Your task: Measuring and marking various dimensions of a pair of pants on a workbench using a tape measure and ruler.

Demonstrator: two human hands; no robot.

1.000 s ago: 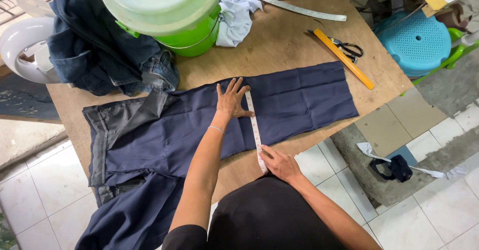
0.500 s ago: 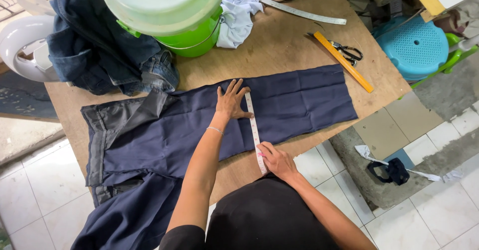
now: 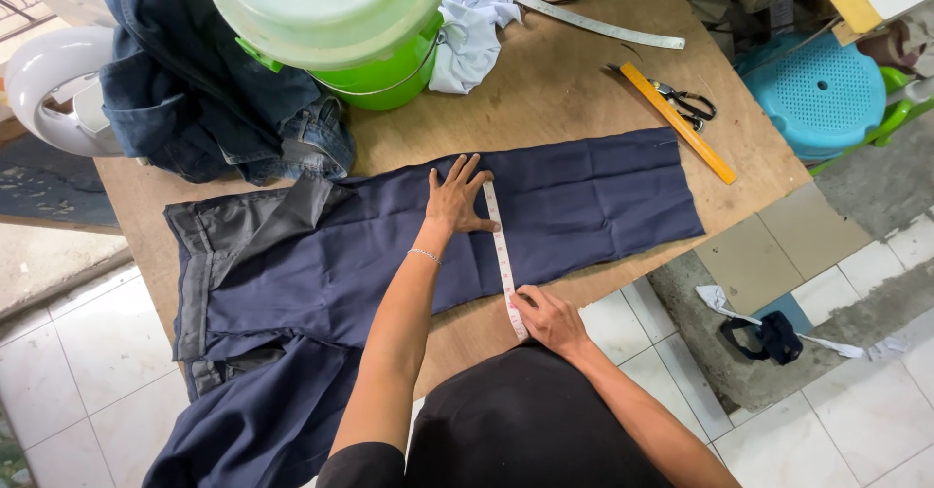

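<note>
Dark navy trousers (image 3: 584,196) lie flat across a wooden table (image 3: 564,89), one leg stretched to the right. A white measuring tape (image 3: 502,254) runs across that leg from far edge to near edge. My left hand (image 3: 457,198) presses flat on the cloth, fingers spread, its thumb at the tape's far end. My right hand (image 3: 550,318) pins the tape's near end at the table's front edge.
A green lidded bucket (image 3: 341,21), a pile of blue jeans (image 3: 204,108) and a pale cloth (image 3: 472,31) sit at the back. An orange ruler (image 3: 678,121), black scissors (image 3: 689,104) and a second tape (image 3: 593,23) lie right. A turquoise stool (image 3: 817,94) stands beside the table.
</note>
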